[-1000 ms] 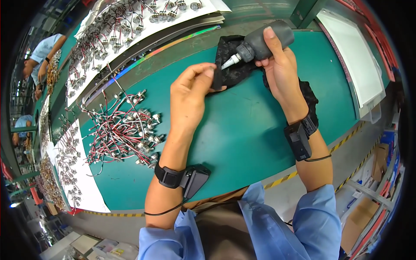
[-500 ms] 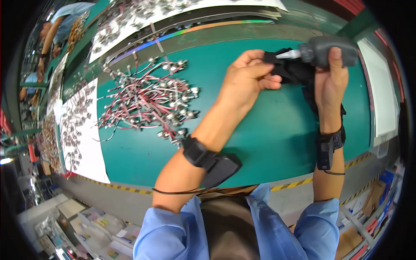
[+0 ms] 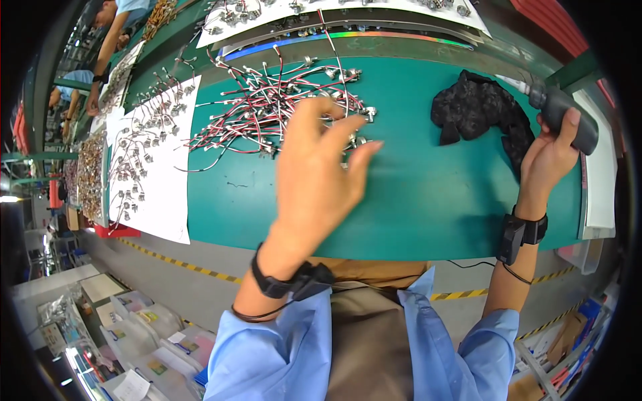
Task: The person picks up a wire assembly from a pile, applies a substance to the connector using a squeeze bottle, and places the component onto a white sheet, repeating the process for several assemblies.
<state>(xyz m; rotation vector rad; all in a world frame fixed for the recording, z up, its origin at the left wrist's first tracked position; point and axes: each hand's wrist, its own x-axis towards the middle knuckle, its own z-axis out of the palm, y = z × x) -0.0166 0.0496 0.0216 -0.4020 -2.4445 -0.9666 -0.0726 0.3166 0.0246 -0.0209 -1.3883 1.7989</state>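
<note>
My left hand (image 3: 314, 167) hangs over the near right side of a heap of red, black and white wired parts with small metal ends (image 3: 267, 107). Its fingers are spread, and nothing shows between them. In my right hand (image 3: 550, 157) is a dark squeeze bottle (image 3: 568, 120), tilted so that its pale, narrow nozzle points up and to the left. A crumpled black cloth (image 3: 471, 107) lies on the green table left of the bottle, one end trailing down toward my right wrist.
White sheets with rows of wired parts lie at the left (image 3: 157, 180) and on a raised shelf (image 3: 361, 13) at the back. A green post (image 3: 578, 73) stands beyond the bottle. At the far left another person's arm (image 3: 110, 50) reaches down.
My left hand has let go of the black cloth and moved left to the wired parts. My right hand has drawn the bottle right and nearer, away from the cloth.
</note>
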